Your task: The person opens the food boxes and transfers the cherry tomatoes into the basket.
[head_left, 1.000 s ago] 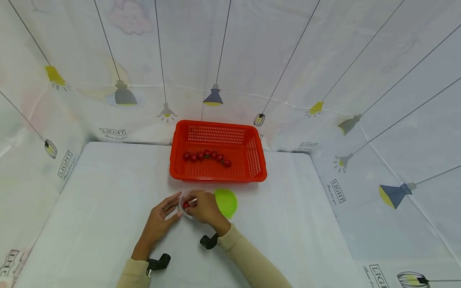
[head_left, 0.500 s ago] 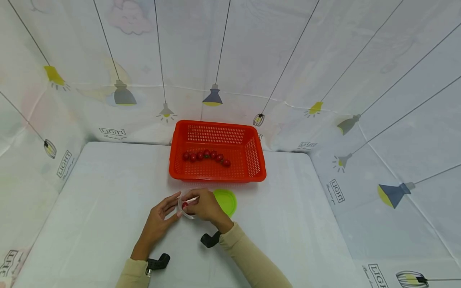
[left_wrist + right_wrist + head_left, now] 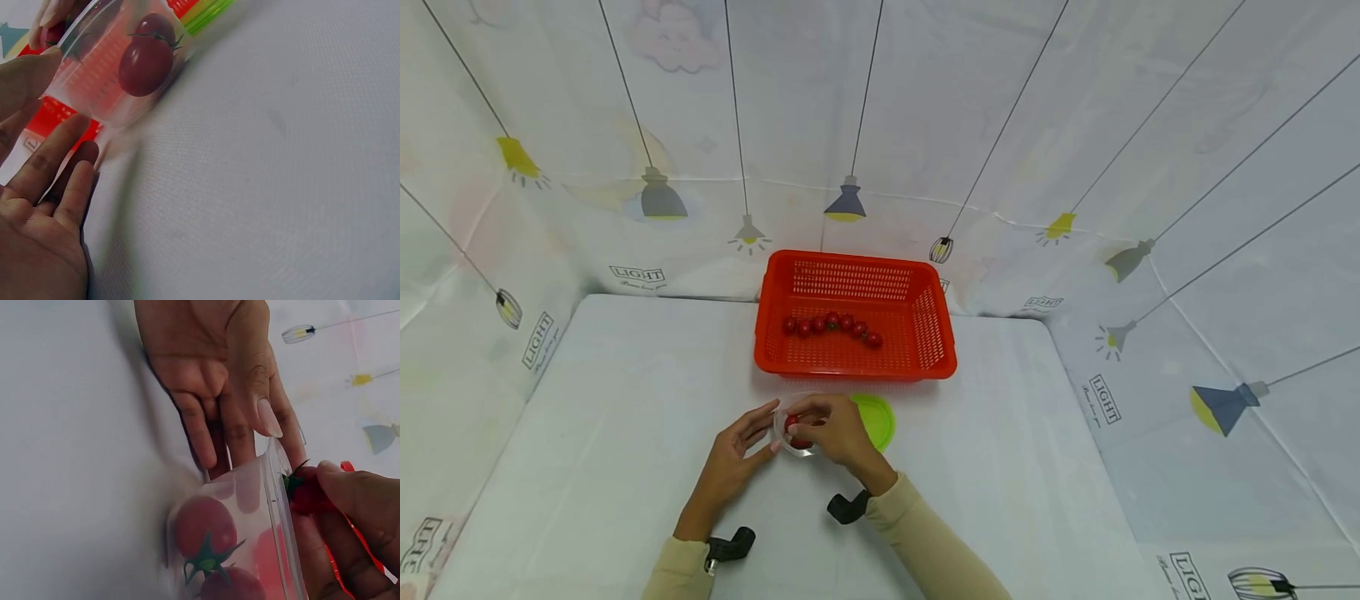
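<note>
A clear plastic cup (image 3: 797, 439) lies tilted on the white table, just in front of the red basket (image 3: 936, 333). My left hand (image 3: 737, 450) rests beside it, straight fingers (image 3: 200, 434) and thumb against its wall and rim. My right hand (image 3: 835, 429) pinches a cherry tomato (image 3: 306, 490) at the cup's mouth. Cherry tomatoes (image 3: 203, 528) lie inside the cup (image 3: 100, 81); the left wrist view shows one (image 3: 147, 59) through the wall. My left palm (image 3: 37, 244) fills the lower left of that view.
Several cherry tomatoes (image 3: 831, 325) lie in a row inside the basket. A green lid (image 3: 880, 421) lies flat right of the cup, its edge (image 3: 209, 15) showing behind it. Printed cloth walls close in the table on three sides.
My right wrist has shifted slightly right and its fingers now arch over the cup's mouth with the tomato. The left hand and the basket have stayed put.
</note>
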Demonstrator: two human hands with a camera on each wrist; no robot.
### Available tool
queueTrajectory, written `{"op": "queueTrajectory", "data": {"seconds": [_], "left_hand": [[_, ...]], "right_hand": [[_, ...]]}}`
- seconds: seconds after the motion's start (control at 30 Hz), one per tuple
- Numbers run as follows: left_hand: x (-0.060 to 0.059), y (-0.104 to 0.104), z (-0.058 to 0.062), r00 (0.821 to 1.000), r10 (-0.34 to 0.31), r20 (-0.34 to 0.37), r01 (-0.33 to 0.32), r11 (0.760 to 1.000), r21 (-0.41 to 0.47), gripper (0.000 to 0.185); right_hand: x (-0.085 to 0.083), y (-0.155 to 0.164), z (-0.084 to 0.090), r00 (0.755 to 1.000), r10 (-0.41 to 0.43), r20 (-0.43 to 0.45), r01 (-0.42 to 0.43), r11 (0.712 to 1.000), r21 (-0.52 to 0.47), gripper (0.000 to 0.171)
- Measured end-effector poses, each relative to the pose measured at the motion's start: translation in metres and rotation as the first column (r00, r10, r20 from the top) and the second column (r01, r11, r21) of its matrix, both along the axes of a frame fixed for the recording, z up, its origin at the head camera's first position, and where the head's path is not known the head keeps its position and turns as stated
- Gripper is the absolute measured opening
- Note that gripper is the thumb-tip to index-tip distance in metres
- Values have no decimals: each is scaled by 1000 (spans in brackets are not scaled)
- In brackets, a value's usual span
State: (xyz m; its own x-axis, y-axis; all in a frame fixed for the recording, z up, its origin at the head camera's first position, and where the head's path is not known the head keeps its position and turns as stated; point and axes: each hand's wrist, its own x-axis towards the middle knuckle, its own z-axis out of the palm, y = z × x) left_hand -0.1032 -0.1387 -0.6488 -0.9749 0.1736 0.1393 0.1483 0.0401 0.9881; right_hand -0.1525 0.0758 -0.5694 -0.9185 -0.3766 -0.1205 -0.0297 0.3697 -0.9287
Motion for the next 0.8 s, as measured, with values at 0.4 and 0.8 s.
{"op": "queueTrajectory", "data": {"seconds": [0.4,0.8], "left_hand": [[-1,0,1,1000,7,-9,-7,1000,-4,65],[0,1,1,1000,8,22,-8,1000,-10,66]], "right_hand": [[4,13,19,994,-66,-91,68,997,26,21],[-6,22,43,987,-51,-151,52,999,3,19]]}}
